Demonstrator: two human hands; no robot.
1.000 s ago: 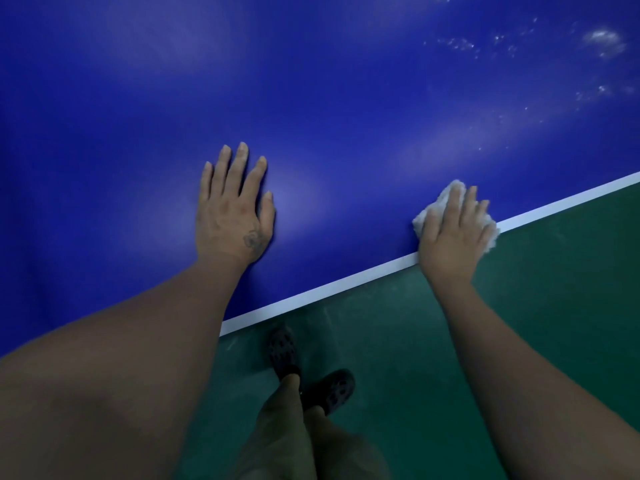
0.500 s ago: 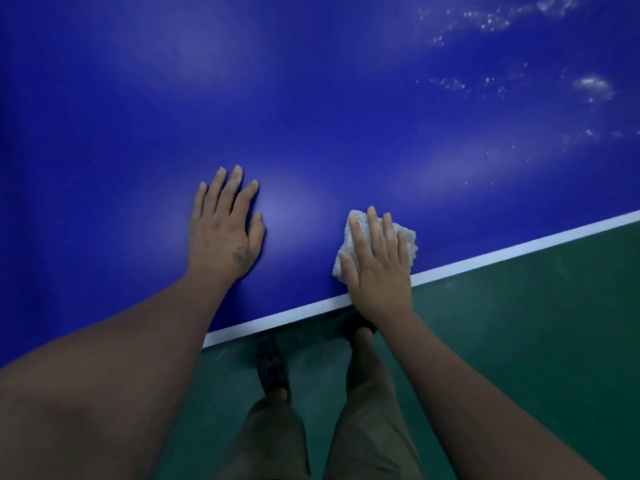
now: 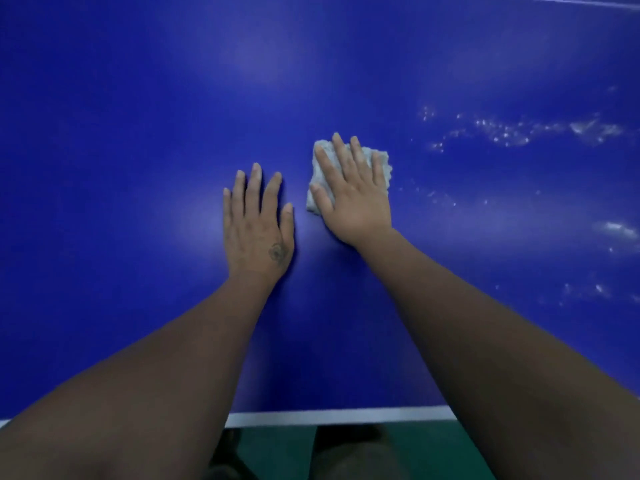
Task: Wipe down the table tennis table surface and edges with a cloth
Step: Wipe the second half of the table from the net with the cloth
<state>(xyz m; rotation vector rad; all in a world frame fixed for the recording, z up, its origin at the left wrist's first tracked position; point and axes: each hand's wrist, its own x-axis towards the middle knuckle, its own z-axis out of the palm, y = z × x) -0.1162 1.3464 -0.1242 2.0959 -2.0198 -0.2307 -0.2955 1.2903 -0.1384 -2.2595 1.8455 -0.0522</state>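
Pressing the cloth (image 3: 381, 164) flat on the table (image 3: 138, 133) with the right hand (image 3: 353, 199): fingers straight and spread over it, not curled round it. Placed well in from the near edge, near the middle of the visible width, with cloth corners showing beyond the fingertips and beside the thumb. Leaning on the left hand (image 3: 258, 223) just beside, palm down, fingers straight, holding nothing.

To wipe well:
- Put the whole palm on the cloth, to avoid bunching or slipping.
- Push in long, overlapping strokes toward the white specks (image 3: 512, 131) at the right side. Probably wet marks or foam; cannot tell which.
- Put weight on the left hand for a longer reach.
- Do not forget the white line (image 3: 329, 416) along the near edge, and the edge itself under it.

No containers in view: no bucket and no bottle.
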